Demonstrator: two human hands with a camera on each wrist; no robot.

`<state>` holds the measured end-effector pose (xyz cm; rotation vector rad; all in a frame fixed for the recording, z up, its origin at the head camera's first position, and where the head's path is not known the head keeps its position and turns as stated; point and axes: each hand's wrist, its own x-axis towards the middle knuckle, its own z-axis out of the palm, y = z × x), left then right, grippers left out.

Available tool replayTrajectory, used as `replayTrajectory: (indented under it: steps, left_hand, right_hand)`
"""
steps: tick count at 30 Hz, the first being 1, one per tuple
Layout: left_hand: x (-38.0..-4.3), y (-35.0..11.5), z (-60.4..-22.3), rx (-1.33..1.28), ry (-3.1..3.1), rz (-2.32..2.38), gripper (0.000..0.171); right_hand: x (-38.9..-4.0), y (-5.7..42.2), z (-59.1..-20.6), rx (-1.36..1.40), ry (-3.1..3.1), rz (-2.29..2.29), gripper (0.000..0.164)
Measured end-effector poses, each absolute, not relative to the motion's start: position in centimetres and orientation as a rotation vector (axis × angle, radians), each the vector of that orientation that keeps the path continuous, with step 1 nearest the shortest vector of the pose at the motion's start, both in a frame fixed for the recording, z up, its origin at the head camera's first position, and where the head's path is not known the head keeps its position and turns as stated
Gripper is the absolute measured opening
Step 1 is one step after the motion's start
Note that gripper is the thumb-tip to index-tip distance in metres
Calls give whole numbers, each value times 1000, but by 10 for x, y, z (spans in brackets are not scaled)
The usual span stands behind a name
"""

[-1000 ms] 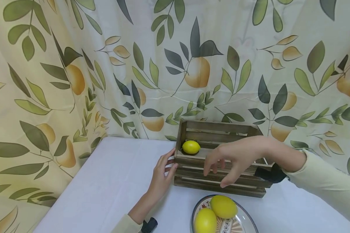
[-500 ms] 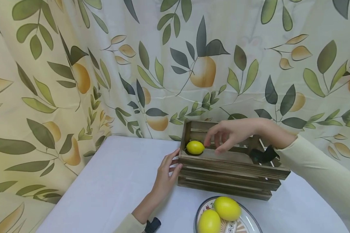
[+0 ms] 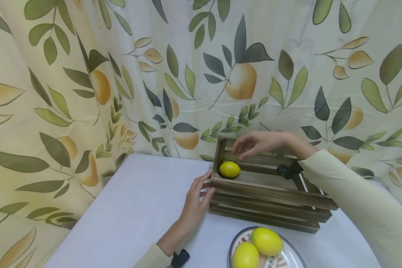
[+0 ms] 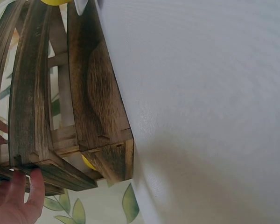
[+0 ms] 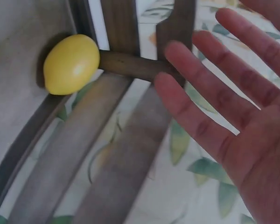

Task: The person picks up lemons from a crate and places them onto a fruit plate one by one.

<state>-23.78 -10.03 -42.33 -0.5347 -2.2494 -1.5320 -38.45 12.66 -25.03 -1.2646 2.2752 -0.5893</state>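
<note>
A: What has moved?
B: The right hand (image 3: 258, 143). Half a second ago its fingertips are beside the bright yellow oval lemon (image 3: 229, 169); now they sit higher and farther back, over the far side of the dark brown slatted wooden crate (image 3: 271, 195). The lemon stays put.

A: Is either hand gripping?
B: No. The right has its fingers apart and nothing in them. The left hand (image 3: 191, 206) touches the crate's left end with fairly straight fingers; how hard it presses, I can't tell.

A: How is this done well?
B: I'd keep the left hand as a light brace so the crate doesn't skid, and carry the right wrist high enough that the black wrist camera (image 3: 288, 170) clears the slats. I'd also avoid brushing the lemon across its short way, since it would probably roll.

A: Where is it, and how does it lie?
B: Inside the crate, on the floor at the left end. Its long axis runs roughly left to right, along the crate's length. One tip faces the left end wall, the other the crate's middle; which is the stem end, I can't tell.
</note>
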Motion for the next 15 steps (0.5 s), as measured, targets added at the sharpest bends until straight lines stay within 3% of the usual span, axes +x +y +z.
replayTrajectory:
  steps: [15]
  left_hand:
    - [-237, -100, -424, -534, -2248, -1533, 52]
  right_hand:
    - [-424, 109, -301, -1231, 2210, -734, 40]
